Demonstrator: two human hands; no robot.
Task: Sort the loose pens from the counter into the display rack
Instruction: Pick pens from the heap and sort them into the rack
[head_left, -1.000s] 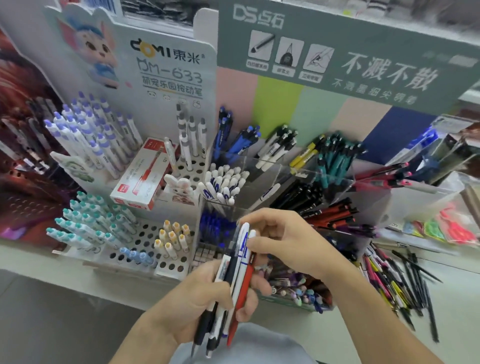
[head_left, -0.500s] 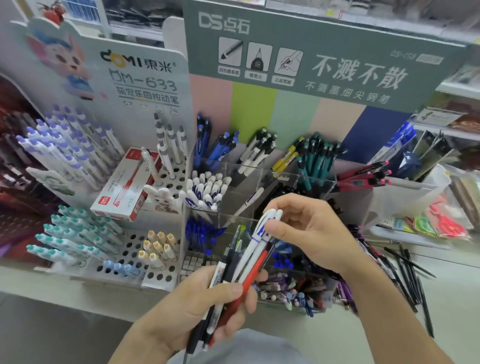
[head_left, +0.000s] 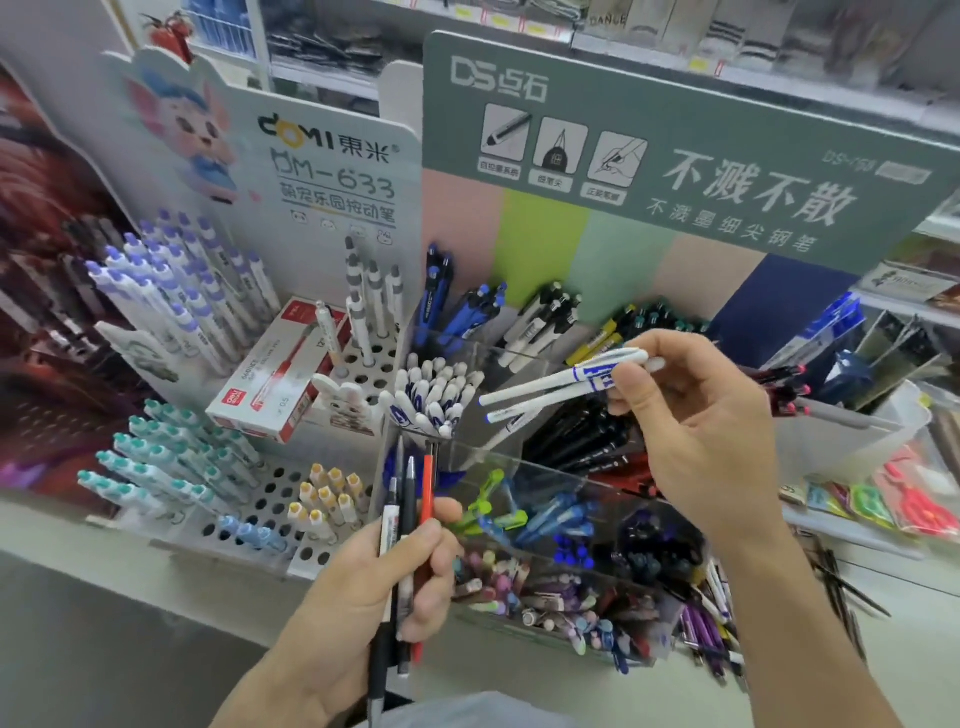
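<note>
Two signboards give me the readable writing: the white card on the left says "DOMI 東米" and "DM-633" beside a cartoon animal, and the grey-green header says "DS 点石" with "不溅不散" in large characters; the smaller lines under both are too blurred for me to read. A red and white box on the white perforated rack carries a "deli" logo and "0.5". My left hand is curled round a bunch of pens, thumb pressed across them: I count a red one, a black one, a grey one and one with a white printed barrel. They stand nearly upright, upper ends pointing away from me toward the clear compartment rack, lower ends sticking out below my fist. My right hand is raised over the clear compartments, pinching two white pens between thumb and fingertips at their capped, blue-printed end; the print is too smeared to read. Their long axes lie close to horizontal, tilted slightly down to the left, with the free ends pointing at the compartment of matching white pens with blue markings. More loose pens lie on the surface at lower right, just beside the clear rack.
</note>
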